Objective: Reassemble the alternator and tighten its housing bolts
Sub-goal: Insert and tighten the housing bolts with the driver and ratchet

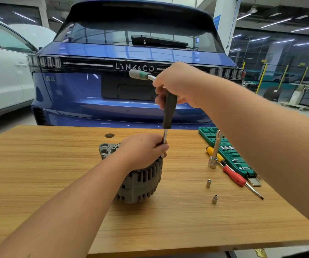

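Head view: the alternator (140, 179) sits near the middle of the desk (56, 164), housing halves already together, so bolt tightening looks under way and how many bolts remain cannot be told. The left hand (142, 149) rests on its top, its grip pinching the shaft of a driver (169, 110) that stands nearly upright. The right hand (177, 84) grips the driver's top together with a ratchet handle (140, 74) pointing left.

A blue car (127, 86) and a white car (2, 75) stand behind the wooden worktop (38, 174) under garage strip lights (274, 23).
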